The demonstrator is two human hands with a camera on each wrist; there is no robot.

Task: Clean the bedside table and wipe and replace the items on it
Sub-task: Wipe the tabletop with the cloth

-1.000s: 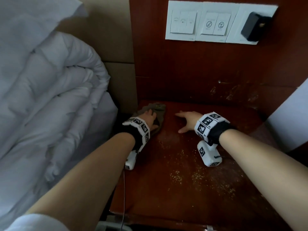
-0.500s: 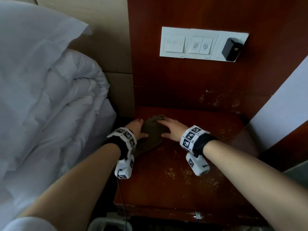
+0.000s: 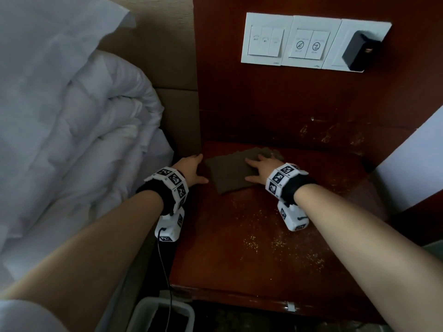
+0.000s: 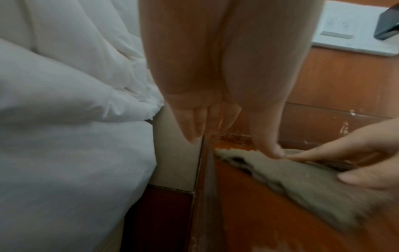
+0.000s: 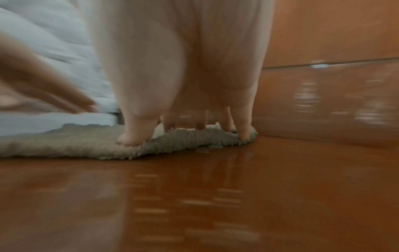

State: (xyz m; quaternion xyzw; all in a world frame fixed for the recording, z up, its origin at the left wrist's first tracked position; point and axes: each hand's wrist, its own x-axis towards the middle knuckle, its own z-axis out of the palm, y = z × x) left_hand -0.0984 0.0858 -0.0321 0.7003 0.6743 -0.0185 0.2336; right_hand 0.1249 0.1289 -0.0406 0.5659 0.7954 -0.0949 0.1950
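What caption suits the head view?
Right hand presses a brown cloth flat on the speckled bedside table; left hand rests beside it.

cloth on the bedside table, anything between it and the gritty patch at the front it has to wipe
Nothing visible does. The cloth lies at the back left of the bedside table under the flat right hand. The bare wood between it and the specks holds no object. The left hand sits at the cloth's left edge, off that path.

Right hand (image 5: 183,81) flat on grey cloth (image 5: 86,146) — fingertips (image 5: 129,139) pressing it down
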